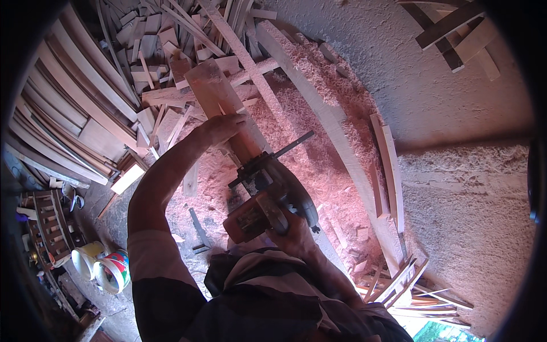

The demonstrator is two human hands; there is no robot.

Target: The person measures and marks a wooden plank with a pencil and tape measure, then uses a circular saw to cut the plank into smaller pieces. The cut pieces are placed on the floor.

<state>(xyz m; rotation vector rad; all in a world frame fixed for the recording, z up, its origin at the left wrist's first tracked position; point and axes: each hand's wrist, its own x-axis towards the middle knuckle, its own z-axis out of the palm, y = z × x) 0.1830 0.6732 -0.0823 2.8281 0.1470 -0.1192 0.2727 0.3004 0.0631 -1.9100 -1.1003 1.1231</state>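
At the near left stand a yellowish-white plastic bucket (86, 261) and, just beside it, a white plastic bucket with red, green and blue patches (117, 268); I cannot tell what either contains. The right hand (293, 231) is wrapped round the rear handle of a dark handheld power saw with an orange-brown housing (248, 220). The left hand (228, 129) lies across a flat reddish-brown wooden board (208, 85), beyond the saw; whether its fingers pinch the edge or only press on the face, I cannot tell.

The board slants from the far left down to the saw's front, so it lies ahead of the right hand and under the left. A straight dark metal bar (294, 145) juts from the saw toward the far right, over pinkish wood shavings (296, 122). Right of these, a long curved pale plank (336, 139) bounds the work area. Heaped wooden offcuts (151, 43) crowd the far left, and long curved brown planks (85, 62) stack along the left edge, well apart from the saw.
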